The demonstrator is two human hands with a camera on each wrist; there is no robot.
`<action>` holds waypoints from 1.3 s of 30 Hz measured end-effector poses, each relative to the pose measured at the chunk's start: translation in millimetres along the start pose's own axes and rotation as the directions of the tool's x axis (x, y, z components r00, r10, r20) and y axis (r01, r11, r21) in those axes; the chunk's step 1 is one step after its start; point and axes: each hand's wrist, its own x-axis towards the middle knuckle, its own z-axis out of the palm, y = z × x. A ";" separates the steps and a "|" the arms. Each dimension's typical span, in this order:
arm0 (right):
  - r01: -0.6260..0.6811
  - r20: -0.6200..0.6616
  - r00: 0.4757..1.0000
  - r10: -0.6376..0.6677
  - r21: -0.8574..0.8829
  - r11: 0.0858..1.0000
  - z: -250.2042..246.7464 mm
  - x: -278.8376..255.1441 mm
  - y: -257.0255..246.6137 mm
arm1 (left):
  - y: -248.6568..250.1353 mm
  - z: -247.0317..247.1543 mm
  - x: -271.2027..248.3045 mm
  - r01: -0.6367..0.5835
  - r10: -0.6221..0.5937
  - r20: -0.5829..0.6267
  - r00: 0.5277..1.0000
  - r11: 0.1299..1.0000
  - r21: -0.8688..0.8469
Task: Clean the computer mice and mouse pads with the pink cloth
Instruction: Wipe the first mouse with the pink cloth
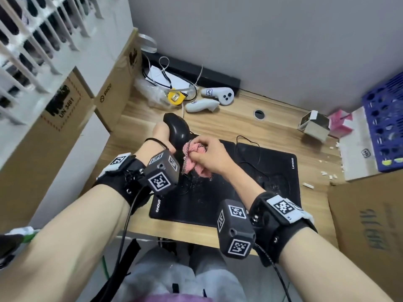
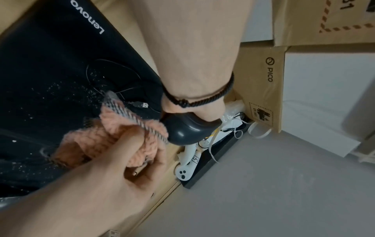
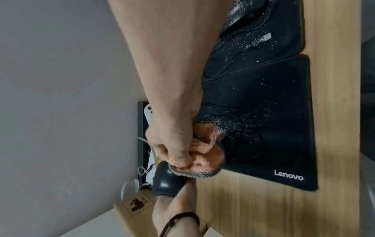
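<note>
My left hand (image 1: pixel 162 134) grips a black mouse (image 1: pixel 175 129) and holds it up above the desk's left side, tilted on end. My right hand (image 1: pixel 207 153) grips the bunched pink cloth (image 1: pixel 196 159) and presses it against the mouse's near end. The left wrist view shows the cloth (image 2: pixel 121 128) touching the mouse (image 2: pixel 186 131). Two black Lenovo mouse pads lie side by side, the left pad (image 1: pixel 196 203) and the right pad (image 1: pixel 281 158), both speckled with white dust. A second black mouse (image 3: pixel 241 17) rests on the right pad.
Thin black cables and a USB plug (image 2: pixel 142 105) lie on the pads. Two white controllers (image 1: pixel 218 94) and a yellow tape measure (image 1: pixel 175 97) sit at the back. Cardboard boxes (image 1: pixel 65 118) stand left, a blue rack (image 1: pixel 386 127) and small box (image 1: pixel 315 125) right. White crumbs (image 1: pixel 327 174) dot the desk.
</note>
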 end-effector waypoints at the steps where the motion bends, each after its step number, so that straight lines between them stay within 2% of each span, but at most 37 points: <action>1: -0.020 -0.054 0.998 0.024 0.082 0.996 -1.5 -1.5 1.3 | 0.6 2.0 5.6 -0.017 0.016 -0.023 1.000 1.000 -0.014; 3: -0.041 -0.112 0.991 0.068 0.226 0.973 -7.0 -0.2 -0.4 | -3.6 11.4 5.5 -0.043 0.042 0.009 0.999 0.999 0.029; 5: -0.050 -0.107 0.991 0.080 0.254 0.966 -14.1 3.9 -5.7 | -16.7 18.2 -5.6 -0.007 0.009 0.146 0.989 1.000 -0.013; 8: -0.073 -0.154 0.983 0.100 0.170 0.983 -20.7 19.5 -7.3 | -37.9 21.8 -15.7 0.007 -0.019 0.276 0.961 0.999 0.044; 11: -0.129 -0.196 0.968 0.154 0.136 0.982 -19.9 28.3 -10.7 | -50.4 22.3 -21.4 -0.022 -0.010 0.308 0.951 0.995 0.101; 14: -0.140 -0.124 0.980 0.155 0.126 0.982 -14.5 22.9 -13.0 | -44.7 19.6 -20.1 -0.029 0.015 0.277 0.961 0.999 0.045; 18: -0.076 0.086 0.994 0.068 0.085 0.993 -12.5 4.2 -13.6 | -28.5 8.9 -9.5 -0.029 0.030 -0.003 1.000 0.994 0.105; 20: -0.036 0.184 0.982 0.036 -0.007 0.999 -14.0 -0.8 -15.9 | -26.5 3.8 -2.7 -0.022 0.024 -0.024 0.999 0.998 0.059; 22: -0.018 0.163 0.986 0.024 -0.040 0.999 -15.9 -1.1 -16.3 | -28.0 8.2 -3.8 -0.051 0.048 0.057 0.997 0.997 0.053; 26: -0.119 -0.093 0.987 0.128 0.102 0.988 -18.4 11.9 -11.5 | -39.2 18.2 -18.6 -0.076 0.050 0.271 0.961 0.993 0.086; 28: -0.152 -0.190 0.966 0.175 0.131 0.980 -20.4 21.1 -9.7 | -44.8 18.1 -19.0 -0.083 0.041 0.321 0.946 0.990 0.117; 30: -0.160 -0.215 0.958 0.191 0.152 0.975 -20.8 25.9 -11.1 | -50.8 14.0 -19.7 -0.076 0.019 0.350 0.937 0.986 0.149; 33: -0.161 -0.209 0.959 0.190 0.149 0.976 -13.3 23.4 -9.5 | -50.3 11.0 -21.5 -0.094 0.030 0.333 0.943 0.980 0.176; 35: -0.149 -0.200 0.964 0.176 0.141 0.979 -7.8 17.9 -4.2 | -44.9 11.4 -17.8 -0.108 0.055 0.268 0.962 0.976 0.187; 37: -0.138 -0.112 0.982 0.150 0.106 0.985 -7.3 8.5 0.0 | -39.4 11.2 -15.1 -0.108 0.080 0.186 0.979 0.984 0.144; 39: -0.129 0.031 0.991 0.130 -0.032 0.991 -11.4 1.0 6.8 | -34.0 7.9 -10.3 -0.067 0.060 0.086 0.994 0.995 0.073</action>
